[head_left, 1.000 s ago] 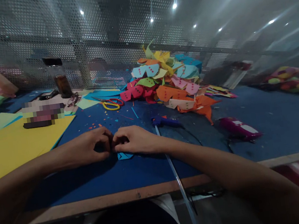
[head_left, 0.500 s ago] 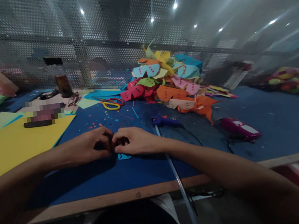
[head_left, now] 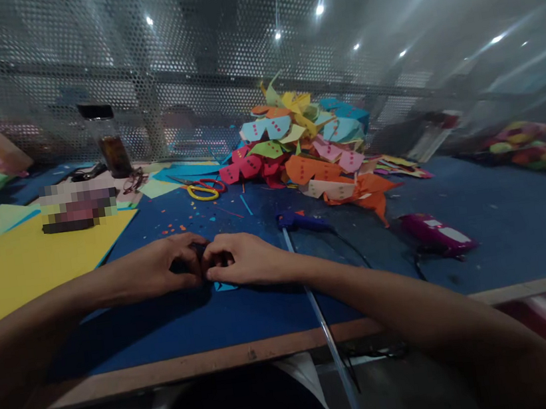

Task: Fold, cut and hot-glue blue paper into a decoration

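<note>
My left hand (head_left: 173, 264) and my right hand (head_left: 240, 258) meet fingertip to fingertip above the blue table top. Each has its fingers curled into a pinch. Whatever lies between the fingertips is too small and dark to make out. A small light-blue paper piece with dark marks (head_left: 225, 286) shows just under my right hand, mostly hidden by it. Beyond the hands are yellow-handled scissors (head_left: 203, 192) and tiny paper scraps. The blue glue gun (head_left: 303, 221), with a long clear glue stick (head_left: 325, 328), lies right of my right hand, its stick passing under the right forearm.
A heap of colourful folded paper shapes (head_left: 313, 169) stands at the back. Yellow sheets (head_left: 35, 269) and a lidded bottle (head_left: 113, 148) are on the left. A purple device (head_left: 438, 234) with a cord lies right. The table's wooden edge (head_left: 213, 361) runs in front.
Both hands stay nearly in place, with slight finger movement. A little less of the light-blue piece shows under my right hand.
</note>
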`<act>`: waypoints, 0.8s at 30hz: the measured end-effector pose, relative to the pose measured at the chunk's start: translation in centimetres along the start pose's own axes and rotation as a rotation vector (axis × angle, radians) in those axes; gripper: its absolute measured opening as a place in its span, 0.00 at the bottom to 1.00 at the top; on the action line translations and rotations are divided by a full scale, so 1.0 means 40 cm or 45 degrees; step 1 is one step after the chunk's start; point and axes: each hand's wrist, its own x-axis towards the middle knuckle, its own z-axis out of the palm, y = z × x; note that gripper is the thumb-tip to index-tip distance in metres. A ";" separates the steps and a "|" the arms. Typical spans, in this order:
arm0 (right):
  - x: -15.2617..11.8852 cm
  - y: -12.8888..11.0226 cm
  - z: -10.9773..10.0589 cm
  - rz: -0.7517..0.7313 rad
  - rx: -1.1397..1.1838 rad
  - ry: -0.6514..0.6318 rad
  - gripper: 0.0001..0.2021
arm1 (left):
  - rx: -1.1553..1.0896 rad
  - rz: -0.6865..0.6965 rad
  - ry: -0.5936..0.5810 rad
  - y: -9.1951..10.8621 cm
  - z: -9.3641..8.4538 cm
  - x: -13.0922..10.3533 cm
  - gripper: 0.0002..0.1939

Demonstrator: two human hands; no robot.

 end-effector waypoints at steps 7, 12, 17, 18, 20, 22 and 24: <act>-0.001 -0.006 -0.002 0.014 -0.005 0.000 0.05 | 0.026 0.030 -0.005 -0.008 0.003 0.003 0.10; 0.000 -0.009 -0.003 0.014 -0.015 -0.017 0.05 | 0.057 0.028 0.044 -0.007 0.010 0.003 0.09; 0.011 -0.013 -0.008 0.045 -0.031 -0.057 0.04 | 0.052 0.040 0.054 -0.004 0.012 0.001 0.06; 0.013 -0.014 -0.010 0.047 -0.029 -0.081 0.04 | 0.052 0.039 0.050 -0.004 0.011 0.000 0.06; 0.015 -0.016 -0.013 0.050 -0.018 -0.111 0.04 | 0.038 0.035 0.044 -0.005 0.008 -0.001 0.05; 0.015 -0.017 -0.014 0.052 -0.006 -0.110 0.04 | 0.005 0.042 0.023 -0.005 0.002 -0.001 0.06; 0.013 -0.017 -0.014 0.060 0.006 -0.083 0.04 | -0.037 0.054 -0.003 -0.004 -0.004 0.001 0.05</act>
